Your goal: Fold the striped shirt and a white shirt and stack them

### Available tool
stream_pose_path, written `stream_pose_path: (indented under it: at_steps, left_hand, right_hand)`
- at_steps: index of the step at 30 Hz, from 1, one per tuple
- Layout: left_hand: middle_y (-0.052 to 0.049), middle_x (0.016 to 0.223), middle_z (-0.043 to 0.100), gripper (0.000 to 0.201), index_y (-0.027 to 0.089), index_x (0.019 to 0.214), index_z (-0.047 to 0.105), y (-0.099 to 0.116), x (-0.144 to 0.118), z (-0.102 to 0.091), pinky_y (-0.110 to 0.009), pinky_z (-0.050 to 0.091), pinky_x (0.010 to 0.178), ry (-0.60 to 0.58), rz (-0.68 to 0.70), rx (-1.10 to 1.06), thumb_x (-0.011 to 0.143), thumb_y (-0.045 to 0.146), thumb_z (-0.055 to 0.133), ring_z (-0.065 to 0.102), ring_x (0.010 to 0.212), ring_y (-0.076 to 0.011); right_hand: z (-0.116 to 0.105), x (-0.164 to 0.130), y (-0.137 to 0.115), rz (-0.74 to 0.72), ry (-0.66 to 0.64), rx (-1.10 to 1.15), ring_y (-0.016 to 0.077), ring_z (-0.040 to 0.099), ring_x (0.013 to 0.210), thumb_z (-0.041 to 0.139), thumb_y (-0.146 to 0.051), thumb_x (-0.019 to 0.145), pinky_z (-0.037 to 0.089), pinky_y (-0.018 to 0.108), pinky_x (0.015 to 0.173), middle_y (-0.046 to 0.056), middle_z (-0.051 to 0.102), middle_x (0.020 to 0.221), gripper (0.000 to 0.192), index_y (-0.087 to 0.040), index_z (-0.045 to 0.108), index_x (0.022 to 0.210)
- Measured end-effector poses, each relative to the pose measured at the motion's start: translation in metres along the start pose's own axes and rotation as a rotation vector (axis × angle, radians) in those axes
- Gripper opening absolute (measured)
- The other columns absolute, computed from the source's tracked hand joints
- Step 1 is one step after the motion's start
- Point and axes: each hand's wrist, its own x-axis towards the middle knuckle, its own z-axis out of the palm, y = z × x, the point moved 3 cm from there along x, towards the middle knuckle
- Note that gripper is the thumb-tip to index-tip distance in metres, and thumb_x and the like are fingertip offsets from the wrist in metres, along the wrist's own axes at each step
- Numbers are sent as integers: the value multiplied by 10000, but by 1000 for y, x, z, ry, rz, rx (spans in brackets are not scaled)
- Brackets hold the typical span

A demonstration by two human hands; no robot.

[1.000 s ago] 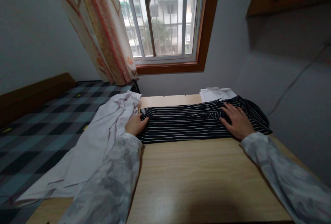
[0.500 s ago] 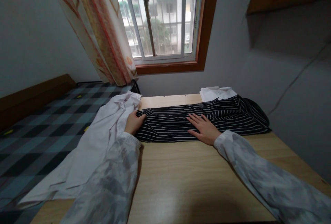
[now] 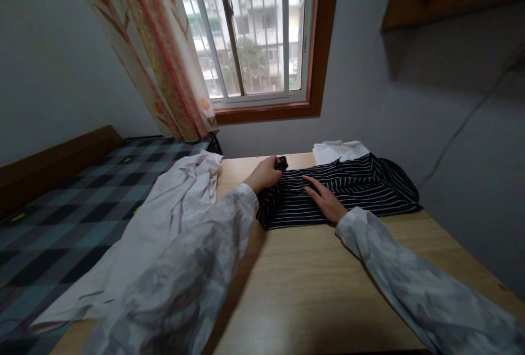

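A black shirt with white stripes (image 3: 361, 182) lies in a long folded strip across the wooden table (image 3: 311, 289); its collar end points right. My left hand (image 3: 266, 173) is closed on the strip's left end, lifting it and folding it over to the right. My right hand (image 3: 324, 199) rests on or just over the middle of the striped cloth, its fingers stretched out and apart. The cloth gripped in my left fingers is partly hidden by that hand.
A crumpled white shirt (image 3: 164, 207) drapes over the table's left edge. Folded white cloth (image 3: 340, 151) lies at the back right, behind the striped shirt. Left of the table is a bed with a checked cover (image 3: 74, 196). A window (image 3: 258, 32) and curtain (image 3: 159, 43) are beyond.
My left hand has carried the shirt's left end up and to the right, shortening the strip. My right hand stays near the middle, its fingers a little raised.
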Motion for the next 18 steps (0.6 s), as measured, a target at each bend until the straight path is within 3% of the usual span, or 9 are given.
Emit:
stream_pose_path:
  at_steps: [4,6,9,12,16,18]
  left_hand:
    - [-84,1070,783,396,178,1273,690,27,-6,51,-342,590,868,-353,-48,-336,909,294,795,728,924,-215]
    - [-106,1185,773,481,198,1380,640,27,-17,62,-341,602,822,-419,-39,-458,966,407,770,739,886,-199]
    - [-124,1283,745,354,199,1306,659,12,-40,56,-365,600,887,-208,130,-383,1026,415,687,738,969,-208]
    - [-108,1167,756,320,222,1216,679,-10,-74,41,-402,590,887,-44,321,-158,1023,478,686,720,1026,-255]
    - [-133,1178,738,486,225,1171,687,-32,-115,30,-476,570,963,7,520,101,876,581,836,703,1082,-316]
    - [-140,1215,735,450,228,1166,695,-38,-124,30,-482,562,986,4,569,146,876,540,841,705,1108,-321]
  right_hand:
    - [-9,7,10,154,110,155,321,613,1462,524,-749,1037,393,519,1309,90,704,1510,669,-277,667,1489]
    - [-12,10,18,228,158,136,336,615,1454,565,-752,1005,399,529,1297,103,724,1474,670,-264,693,1445]
    - [-12,13,28,265,146,58,334,653,1399,659,-671,968,451,534,1244,123,731,1454,670,-242,648,1482]
    - [-12,17,34,241,130,-51,340,672,1364,755,-579,920,487,537,1206,159,718,1464,715,-213,604,1515]
    - [-16,34,38,255,114,-130,331,722,1271,827,-537,883,533,529,1154,184,739,1410,745,-187,607,1503]
    - [-18,48,38,275,95,-145,324,753,1187,863,-533,856,560,518,1112,191,773,1318,739,-155,642,1452]
